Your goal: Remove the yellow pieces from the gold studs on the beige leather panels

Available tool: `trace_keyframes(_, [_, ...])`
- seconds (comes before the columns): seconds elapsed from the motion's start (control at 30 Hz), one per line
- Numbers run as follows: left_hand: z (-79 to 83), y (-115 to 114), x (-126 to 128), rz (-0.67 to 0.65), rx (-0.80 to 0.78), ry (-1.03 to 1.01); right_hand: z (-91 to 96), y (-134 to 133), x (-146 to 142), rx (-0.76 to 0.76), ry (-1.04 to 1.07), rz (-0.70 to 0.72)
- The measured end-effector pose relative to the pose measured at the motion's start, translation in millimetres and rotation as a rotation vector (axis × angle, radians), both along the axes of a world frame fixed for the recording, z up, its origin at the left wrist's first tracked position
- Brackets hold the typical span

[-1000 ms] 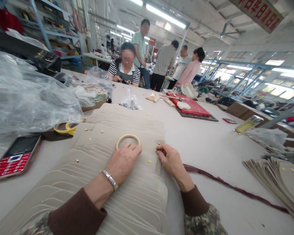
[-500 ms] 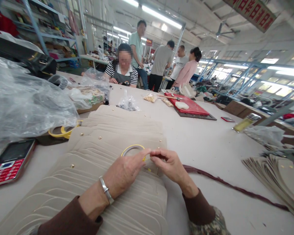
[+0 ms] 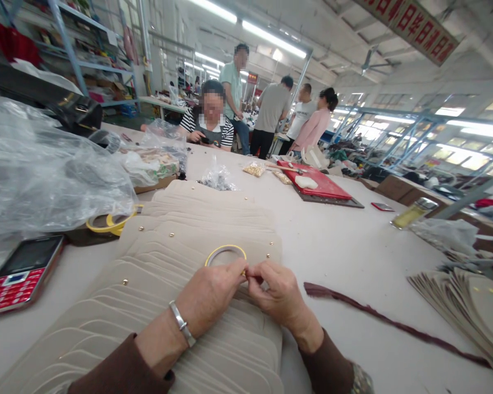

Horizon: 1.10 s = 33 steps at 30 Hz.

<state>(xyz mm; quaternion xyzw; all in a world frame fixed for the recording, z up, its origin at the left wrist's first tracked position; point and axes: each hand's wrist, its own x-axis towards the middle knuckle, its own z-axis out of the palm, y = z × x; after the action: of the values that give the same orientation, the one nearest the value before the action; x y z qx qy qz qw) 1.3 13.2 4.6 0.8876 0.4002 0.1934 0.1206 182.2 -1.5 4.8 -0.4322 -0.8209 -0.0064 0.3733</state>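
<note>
My left hand (image 3: 207,295) and my right hand (image 3: 277,293) meet fingertip to fingertip over a fanned stack of beige leather pieces (image 3: 176,279) studded with small gold rivets. Both hands pinch something tiny between them that I cannot make out. A thin yellow tape ring (image 3: 225,253) lies on the stack just beyond the fingers. A silver bracelet circles my left wrist.
A red keypad phone (image 3: 18,271) lies at the left beside crumpled clear plastic (image 3: 45,169) and yellow tape rolls (image 3: 107,221). A dark red strip (image 3: 378,317) trails at the right, near another fan of pieces (image 3: 464,306). A red mat (image 3: 322,189), a seated worker and several standing people are beyond.
My hands lifted off the stack and came together, fingertips now touching in a pinch. The right hand moved left from the rivet at the piece's edge.
</note>
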Motion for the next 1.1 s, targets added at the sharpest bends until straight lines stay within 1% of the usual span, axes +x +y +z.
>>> trace_keyframes(0.1, [0.5,-0.2,-0.3,0.009,0.003,-0.054,0.3,-2.9,-3.6,-0.022,0.068,-0.054])
trace_keyframes(0.17, [0.9,0.0,-0.2,0.010,0.012,-0.078,2.3,-5.4,-6.4,-0.085,0.149,-0.088])
trace_keyframes(0.2, [1.1,0.0,0.1,0.008,0.022,-0.083,3.7,-6.7,-7.8,-0.140,0.203,-0.108])
trace_keyframes(0.27, [1.5,-0.5,1.7,-0.001,0.055,-0.090,6.7,-8.9,-9.9,-0.321,0.360,-0.158])
trace_keyframes(0.37, [1.2,-2.8,6.0,-0.034,0.124,-0.145,11.1,-12.0,-10.3,-0.677,0.677,-0.209])
trace_keyframes(0.4, [0.8,-3.7,7.6,-0.046,0.148,-0.170,12.5,-13.4,-9.9,-0.761,0.765,-0.212])
trace_keyframes(0.43, [0.3,-4.6,9.0,-0.058,0.170,-0.192,13.9,-15.3,-9.5,-0.811,0.824,-0.215])
trace_keyframes(0.47, [-0.2,-5.3,10.2,-0.068,0.191,-0.209,15.4,-17.6,-9.3,-0.824,0.849,-0.223])
trace_keyframes(0.5, [-0.7,-5.8,11.2,-0.077,0.208,-0.214,16.8,-20.2,-9.5,-0.807,0.843,-0.239])
trace_keyframes(0.6, [-1.6,-7.6,12.7,-0.092,0.234,-0.196,19.6,-27.4,-12.7,-0.673,0.736,-0.311])
trace_keyframes(0.67, [-1.7,-10.1,13.5,-0.096,0.239,-0.197,18.6,-28.2,-13.5,-0.651,0.738,-0.327])
trace_keyframes(0.73, [-1.5,-13.9,14.4,-0.111,0.239,-0.227,14.2,-24.9,-8.9,-0.724,0.873,-0.333])
trace_keyframes(0.8, [-1.3,-17.5,15.2,-0.130,0.226,-0.260,6.7,-19.4,2.5,-0.805,1.047,-0.348])
trace_keyframes(0.87, [-1.1,-18.5,15.5,-0.108,0.213,-0.237,-2.5,-15.2,18.1,-0.862,1.117,-0.346])
trace_keyframes(0.97, [-0.3,-13.6,15.6,-0.050,0.188,-0.048,-15.9,-13.2,38.6,-0.918,1.013,-0.319])
trace_keyframes(1.03, [0.2,-8.4,16.2,-0.037,0.161,0.085,-22.7,-13.2,45.6,-0.927,0.944,-0.326])
trace_keyframes(1.1, [0.3,-4.5,17.1,-0.026,0.143,0.151,-26.7,-12.6,47.9,-0.943,0.902,-0.331])
